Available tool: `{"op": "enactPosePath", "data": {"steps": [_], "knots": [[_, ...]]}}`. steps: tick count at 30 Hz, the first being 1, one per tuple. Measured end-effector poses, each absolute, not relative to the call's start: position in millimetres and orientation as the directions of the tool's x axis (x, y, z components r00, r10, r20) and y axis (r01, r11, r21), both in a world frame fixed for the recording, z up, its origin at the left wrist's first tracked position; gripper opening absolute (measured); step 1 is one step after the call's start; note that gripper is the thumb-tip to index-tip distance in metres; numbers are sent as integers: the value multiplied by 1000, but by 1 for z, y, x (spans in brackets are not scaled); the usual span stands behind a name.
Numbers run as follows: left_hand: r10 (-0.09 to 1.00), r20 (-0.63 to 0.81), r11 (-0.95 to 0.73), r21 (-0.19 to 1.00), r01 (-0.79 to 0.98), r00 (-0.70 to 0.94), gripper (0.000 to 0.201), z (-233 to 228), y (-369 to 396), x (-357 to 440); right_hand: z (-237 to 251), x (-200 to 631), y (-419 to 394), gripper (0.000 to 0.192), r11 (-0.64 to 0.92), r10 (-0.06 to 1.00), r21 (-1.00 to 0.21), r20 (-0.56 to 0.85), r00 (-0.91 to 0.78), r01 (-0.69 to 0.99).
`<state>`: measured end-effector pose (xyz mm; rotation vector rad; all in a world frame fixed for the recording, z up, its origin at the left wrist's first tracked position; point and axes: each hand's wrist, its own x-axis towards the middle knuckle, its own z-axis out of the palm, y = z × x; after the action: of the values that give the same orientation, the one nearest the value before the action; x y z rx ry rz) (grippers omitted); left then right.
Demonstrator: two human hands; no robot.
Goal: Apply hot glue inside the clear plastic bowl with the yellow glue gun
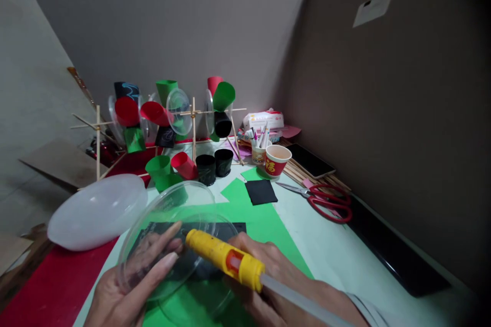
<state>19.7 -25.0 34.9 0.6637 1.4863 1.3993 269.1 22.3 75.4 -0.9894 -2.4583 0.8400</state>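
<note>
My left hand (118,291) is closed on the edge of a clear plastic lid (194,188), its fingers behind the lid and thumb in front. My right hand (284,278) grips a yellow hot glue gun (213,250), with a long translucent glue stick (291,296) running out of its back end. The gun's nozzle points left and lies close to the lid, near my left fingertips; whether it touches cannot be made out. Beneath are another clear round piece, partly hidden, a dark sheet (236,226) and green paper (284,235).
Stick frames carrying red, green and black paper cups (224,96) and clear lids stand at the back. Loose cups (206,169) sit before them. A white balloon (97,212) is left. Red-handled scissors (330,203), a paper cup (276,160), a phone (311,160) and wooden sticks lie right.
</note>
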Motion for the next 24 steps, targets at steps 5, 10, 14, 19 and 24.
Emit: {"op": "enactPosePath", "data": {"steps": [5,10,14,19,24], "knots": [[907,-169,133,984,-120,-385,55,21,-24,10,75,268,26,22,583,718,-622,93,-690,523],[914,-132,132,991,-28,-384,57,15,-26,4,72,269,27,22,540,718,-680,64,-694,496],[889,-155,153,987,-38,-432,57,27,-28,15,76,268,25,24,489,728,-705,6,-686,513],[851,-206,176,979,-107,-483,65,41,-28,30,75,266,24,22,498,720,-685,-15,-694,532],[855,-230,132,963,-234,-466,64,44,-25,32,75,268,23,24,417,741,-730,-72,-667,542]]}}
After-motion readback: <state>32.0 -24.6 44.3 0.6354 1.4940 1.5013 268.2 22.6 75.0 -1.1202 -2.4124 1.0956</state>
